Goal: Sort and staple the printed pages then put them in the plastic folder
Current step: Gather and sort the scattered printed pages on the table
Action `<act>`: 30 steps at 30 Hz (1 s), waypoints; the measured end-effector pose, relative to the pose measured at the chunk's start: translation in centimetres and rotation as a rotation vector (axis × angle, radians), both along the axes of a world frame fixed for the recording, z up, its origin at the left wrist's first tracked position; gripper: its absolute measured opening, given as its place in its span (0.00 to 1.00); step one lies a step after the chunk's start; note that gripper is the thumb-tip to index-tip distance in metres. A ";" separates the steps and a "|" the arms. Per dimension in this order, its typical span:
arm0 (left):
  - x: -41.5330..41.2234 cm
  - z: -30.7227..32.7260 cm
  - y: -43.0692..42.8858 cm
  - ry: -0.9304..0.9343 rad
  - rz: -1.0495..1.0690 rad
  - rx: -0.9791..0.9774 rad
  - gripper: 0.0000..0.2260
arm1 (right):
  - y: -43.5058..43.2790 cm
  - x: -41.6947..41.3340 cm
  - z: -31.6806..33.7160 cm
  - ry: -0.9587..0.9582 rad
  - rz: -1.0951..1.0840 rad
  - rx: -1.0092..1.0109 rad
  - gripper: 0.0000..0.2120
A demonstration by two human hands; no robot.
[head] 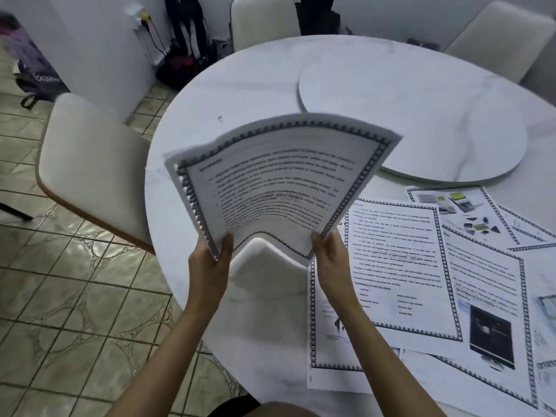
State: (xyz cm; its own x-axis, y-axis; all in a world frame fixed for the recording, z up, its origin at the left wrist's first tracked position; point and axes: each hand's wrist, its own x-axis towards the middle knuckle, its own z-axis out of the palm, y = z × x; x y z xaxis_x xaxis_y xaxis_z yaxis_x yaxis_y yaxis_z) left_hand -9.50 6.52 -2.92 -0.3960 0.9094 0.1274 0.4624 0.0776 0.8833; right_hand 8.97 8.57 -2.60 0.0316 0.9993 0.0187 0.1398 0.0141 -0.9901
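A stack of printed pages with a black patterned border is held up in the air over the near left part of the round white table. My left hand grips its lower left corner and my right hand grips its lower right corner, so the sheets bow between them. Several more bordered pages lie spread flat on the table to the right, some with text and some with pictures. No stapler or plastic folder shows in view.
A raised round turntable sits in the middle of the table. White padded chairs stand at the left, directly below my hands, and at the far side. Bags and cables lie on the tiled floor by the wall.
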 end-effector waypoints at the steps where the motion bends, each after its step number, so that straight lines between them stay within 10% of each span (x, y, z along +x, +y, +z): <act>1: 0.0 0.6 0.0 -0.011 -0.007 0.019 0.09 | 0.0 0.0 0.2 -0.002 -0.004 0.010 0.05; 16: -4.0 -2.9 -0.4 -0.157 -0.051 -0.480 0.16 | 0.0 5.1 -2.2 -0.367 -0.126 -0.283 0.16; 23: -3.4 -2.5 -0.6 -0.123 -0.016 -0.469 0.16 | 0.0 15.6 -2.2 -0.929 -0.483 -0.525 0.33; 30: -2.0 -1.7 -2.0 -0.115 0.021 -0.423 0.17 | 0.7 18.4 -2.7 -0.911 -0.480 -0.679 0.43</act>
